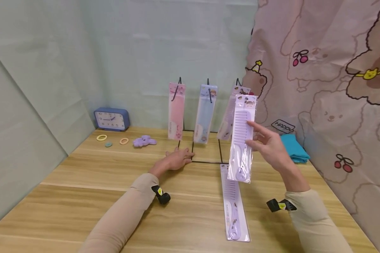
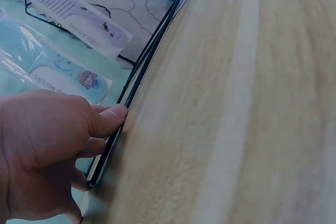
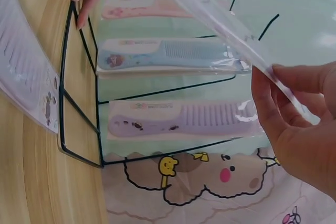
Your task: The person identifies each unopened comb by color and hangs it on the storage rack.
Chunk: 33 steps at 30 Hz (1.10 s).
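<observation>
My right hand (image 1: 267, 147) pinches a packaged purple comb (image 1: 241, 140) by its edge and holds it raised in front of the right hook of a black wire rack (image 1: 206, 162). Edge-on, the clear wrapper shows between thumb and fingers in the right wrist view. Behind it hangs another purple comb (image 3: 173, 119), partly covered in the head view. A pink comb (image 1: 176, 112) and a blue comb (image 1: 205, 114) hang on the other hooks. Low at the rack's front left corner, my left hand (image 1: 176, 159) rests with spread fingers touching the base wire.
Another packaged purple comb (image 1: 234, 211) lies on the table in front of the rack. At the back left are a blue clock (image 1: 112, 119), several small hair ties (image 1: 124, 141) and a purple plush-like item (image 1: 144, 141). A folded teal cloth (image 1: 294, 148) lies at the right.
</observation>
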Available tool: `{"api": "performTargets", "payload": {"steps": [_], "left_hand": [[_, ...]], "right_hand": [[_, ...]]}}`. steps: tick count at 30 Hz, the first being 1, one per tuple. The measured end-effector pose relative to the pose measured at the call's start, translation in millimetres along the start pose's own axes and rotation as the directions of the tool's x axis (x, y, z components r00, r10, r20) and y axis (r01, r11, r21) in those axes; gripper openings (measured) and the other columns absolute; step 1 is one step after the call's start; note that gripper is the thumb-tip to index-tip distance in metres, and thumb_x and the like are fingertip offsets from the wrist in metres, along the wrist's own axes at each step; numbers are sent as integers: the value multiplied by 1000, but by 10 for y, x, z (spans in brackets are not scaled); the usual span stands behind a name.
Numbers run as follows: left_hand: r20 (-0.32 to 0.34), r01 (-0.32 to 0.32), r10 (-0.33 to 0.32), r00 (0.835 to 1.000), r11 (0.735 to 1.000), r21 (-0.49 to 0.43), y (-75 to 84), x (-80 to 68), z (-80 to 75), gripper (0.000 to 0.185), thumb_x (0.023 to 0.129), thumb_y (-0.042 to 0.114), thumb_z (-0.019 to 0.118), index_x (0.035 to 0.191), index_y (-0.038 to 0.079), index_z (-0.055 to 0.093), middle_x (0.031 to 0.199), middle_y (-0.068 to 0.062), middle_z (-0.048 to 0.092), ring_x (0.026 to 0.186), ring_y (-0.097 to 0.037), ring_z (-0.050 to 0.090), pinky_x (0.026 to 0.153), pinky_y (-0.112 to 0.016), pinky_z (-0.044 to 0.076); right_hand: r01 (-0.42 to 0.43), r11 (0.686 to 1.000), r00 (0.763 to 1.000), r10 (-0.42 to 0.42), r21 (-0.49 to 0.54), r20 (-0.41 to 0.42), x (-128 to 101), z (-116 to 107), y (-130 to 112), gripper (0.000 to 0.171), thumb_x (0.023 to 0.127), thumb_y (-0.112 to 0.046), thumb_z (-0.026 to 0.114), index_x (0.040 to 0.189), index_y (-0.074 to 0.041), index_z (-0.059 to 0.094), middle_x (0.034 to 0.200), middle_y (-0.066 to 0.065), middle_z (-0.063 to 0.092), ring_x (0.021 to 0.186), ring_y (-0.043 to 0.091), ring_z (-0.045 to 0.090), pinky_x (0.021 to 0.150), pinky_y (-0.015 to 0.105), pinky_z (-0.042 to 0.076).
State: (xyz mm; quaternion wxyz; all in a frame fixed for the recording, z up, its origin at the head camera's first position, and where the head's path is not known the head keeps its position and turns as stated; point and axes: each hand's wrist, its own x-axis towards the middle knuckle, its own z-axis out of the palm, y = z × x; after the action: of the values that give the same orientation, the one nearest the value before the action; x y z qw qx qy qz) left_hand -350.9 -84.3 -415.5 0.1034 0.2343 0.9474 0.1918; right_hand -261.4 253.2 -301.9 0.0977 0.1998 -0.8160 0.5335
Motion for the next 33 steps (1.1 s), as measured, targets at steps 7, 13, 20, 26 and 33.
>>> {"api": "performTargets", "payload": {"steps": [7,13,20,26,33], "left_hand": [[0,-6,6,1000,1000,10,27,1,48,45,107,33,49,151,23,48,162,-13,27,146,-53,10,105,-80,7],[2,-6,6,1000,1000,13,50,28,76,45,106,33,49,151,24,48,162,-13,28,145,-53,11,105,-80,9],[-10,-3,3,1000,999,35,48,45,15,46,106,34,49,151,25,47,162,-13,27,146,-52,10,106,-79,8],[1,4,-4,1000,999,36,47,14,26,46,106,34,49,151,25,47,162,-13,27,146,-52,10,106,-79,8],[5,14,-14,1000,1000,14,43,-22,11,46,106,33,49,151,24,47,163,-13,27,146,-51,9,107,-79,7]], "right_hand": [[-7,998,994,14,65,-107,237,119,201,64,94,3,65,153,-10,42,113,22,52,91,11,64,73,23,58],[11,998,983,1,64,-186,484,125,385,62,92,6,67,149,-8,48,101,18,52,78,5,60,66,18,54],[12,995,978,10,102,-210,711,114,495,62,93,9,64,149,-10,49,104,20,52,79,6,61,69,22,58],[-14,992,979,40,129,-201,743,149,612,63,93,10,62,150,-11,47,111,25,52,84,10,61,76,24,58],[21,988,986,4,152,-164,765,174,686,64,94,7,63,152,-11,44,120,29,50,95,16,61,82,23,56]]}}
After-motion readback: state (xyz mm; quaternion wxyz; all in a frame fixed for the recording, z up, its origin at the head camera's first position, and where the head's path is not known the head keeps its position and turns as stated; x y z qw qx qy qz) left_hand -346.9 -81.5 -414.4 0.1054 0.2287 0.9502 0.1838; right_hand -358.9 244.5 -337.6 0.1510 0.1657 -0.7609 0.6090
